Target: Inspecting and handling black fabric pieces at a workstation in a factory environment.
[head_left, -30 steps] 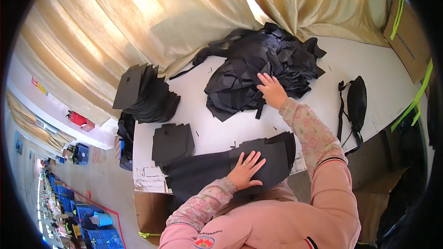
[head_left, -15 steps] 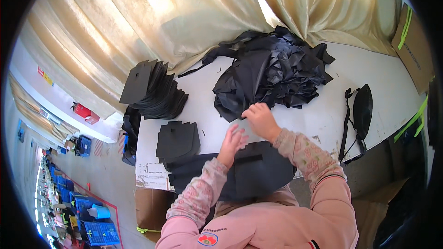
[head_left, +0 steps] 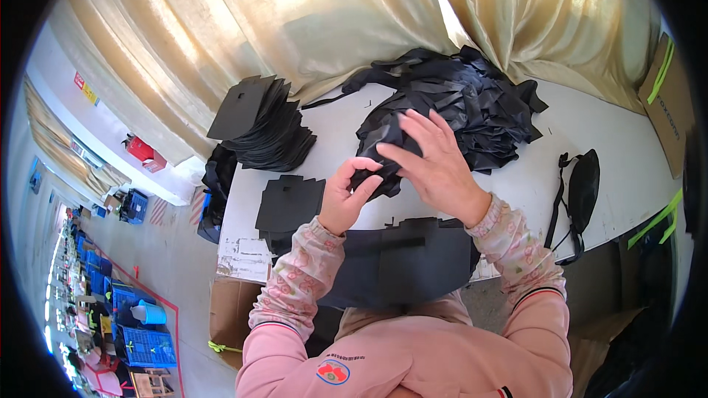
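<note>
My left hand (head_left: 348, 195) is at the near edge of a heap of crumpled black fabric pieces (head_left: 479, 107). Its thumb and index finger curl together around the edge of a black fabric piece (head_left: 385, 177). Over the same part of the heap is my right hand (head_left: 440, 166), its fingers spread and slightly blurred, touching or just above the fabric. Flat black panels (head_left: 398, 265) lie along the table's front edge, below my hands and against my body.
A tall stack of black panels (head_left: 254, 121) leans at the table's back left, with a smaller stack (head_left: 289, 205) nearer. On the right lies a black pouch with straps (head_left: 582, 191). Beige curtains (head_left: 332, 15) hang behind the white table (head_left: 339, 114); a cardboard box (head_left: 667, 110) stands far right.
Both hands have moved apart from each other and onto the heap's near edge; the right fingers have spread. Fabric there is lifted and blurred. The view has shifted slightly.
</note>
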Tool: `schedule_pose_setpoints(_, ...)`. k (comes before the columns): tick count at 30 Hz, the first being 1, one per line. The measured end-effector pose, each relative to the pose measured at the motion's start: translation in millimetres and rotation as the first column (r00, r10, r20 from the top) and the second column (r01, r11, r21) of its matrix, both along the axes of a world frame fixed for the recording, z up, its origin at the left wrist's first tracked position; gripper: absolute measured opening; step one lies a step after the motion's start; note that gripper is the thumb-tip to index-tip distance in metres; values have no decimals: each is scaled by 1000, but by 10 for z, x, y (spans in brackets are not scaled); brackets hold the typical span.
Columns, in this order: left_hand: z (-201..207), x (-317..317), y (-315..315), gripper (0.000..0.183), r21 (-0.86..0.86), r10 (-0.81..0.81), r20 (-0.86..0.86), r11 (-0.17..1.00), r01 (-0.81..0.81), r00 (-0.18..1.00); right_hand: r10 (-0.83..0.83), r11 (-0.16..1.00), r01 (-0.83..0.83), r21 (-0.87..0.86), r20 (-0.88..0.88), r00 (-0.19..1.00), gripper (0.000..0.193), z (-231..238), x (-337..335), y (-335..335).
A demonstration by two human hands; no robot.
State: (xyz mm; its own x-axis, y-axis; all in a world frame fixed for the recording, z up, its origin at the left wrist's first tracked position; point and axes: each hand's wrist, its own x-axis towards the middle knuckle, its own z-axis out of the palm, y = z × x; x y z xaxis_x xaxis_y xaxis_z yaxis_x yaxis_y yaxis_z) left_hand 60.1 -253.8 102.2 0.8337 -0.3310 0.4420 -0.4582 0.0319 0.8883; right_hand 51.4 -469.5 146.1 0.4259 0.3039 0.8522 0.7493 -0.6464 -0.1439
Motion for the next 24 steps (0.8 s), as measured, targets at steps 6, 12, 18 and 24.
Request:
schedule_pose_setpoints(6, 306, -135, 69, 44, 189, 76, 280, 973, -133, 957, 61, 989, -52, -139, 62, 996, 10, 327, -230, 29)
schedule_pose_setpoints(12, 276, -18, 498, 40, -19, 535, 532, 782, -623, 656, 98, 964, -89, -249, 24, 995, 13, 535, -715, -25)
schedule_pose_setpoints(18, 16, -138, 1310, 26, 284, 411, 635, 663, -692, 654, 313, 880, -455, -137, -554, 772, 15, 407, -1069, -260)
schedule_pose_setpoints(24, -235, -689, 2310, 24, 663, 292, 148, 680, -314, 945, 479, 618, -720, 316, -877, 27, 21, 62, -1185, -712)
